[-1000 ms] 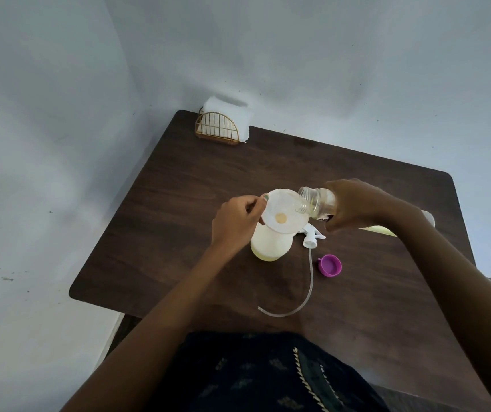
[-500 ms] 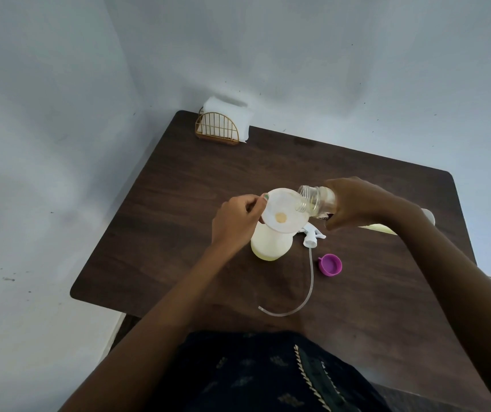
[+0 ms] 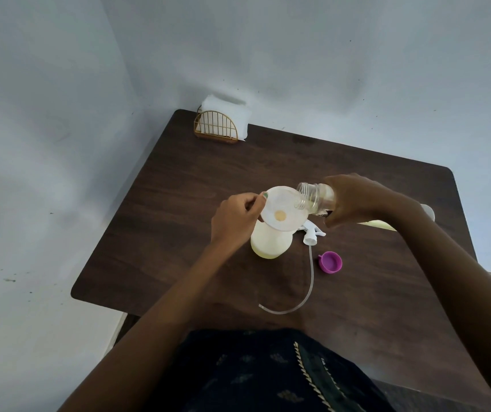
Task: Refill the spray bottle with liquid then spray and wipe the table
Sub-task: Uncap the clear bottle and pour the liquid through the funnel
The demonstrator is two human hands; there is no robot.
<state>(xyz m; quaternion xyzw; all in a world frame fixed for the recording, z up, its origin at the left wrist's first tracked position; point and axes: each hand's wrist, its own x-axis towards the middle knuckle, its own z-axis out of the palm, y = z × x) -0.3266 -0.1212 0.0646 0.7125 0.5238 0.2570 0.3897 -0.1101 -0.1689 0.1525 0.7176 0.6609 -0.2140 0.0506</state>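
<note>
A pale yellow spray bottle (image 3: 271, 242) stands uncapped on the dark wooden table (image 3: 178, 203), with a white funnel (image 3: 279, 208) set in its neck. My left hand (image 3: 235, 220) pinches the funnel's left rim. My right hand (image 3: 354, 200) grips a clear refill bottle (image 3: 315, 196), tipped on its side with its open mouth over the funnel. A little yellowish liquid shows at the funnel's hole. The white spray head (image 3: 312, 231) with its long dip tube (image 3: 306, 281) lies on the table just right of the spray bottle.
A purple cap (image 3: 331, 262) lies right of the tube. A gold wire holder with white napkins (image 3: 223, 124) stands at the far left corner. A pale yellow object (image 3: 383, 224) lies partly hidden behind my right forearm. Walls close off the far and left sides.
The refill bottle has tipped a little further over the funnel. Both hands stay almost where they were.
</note>
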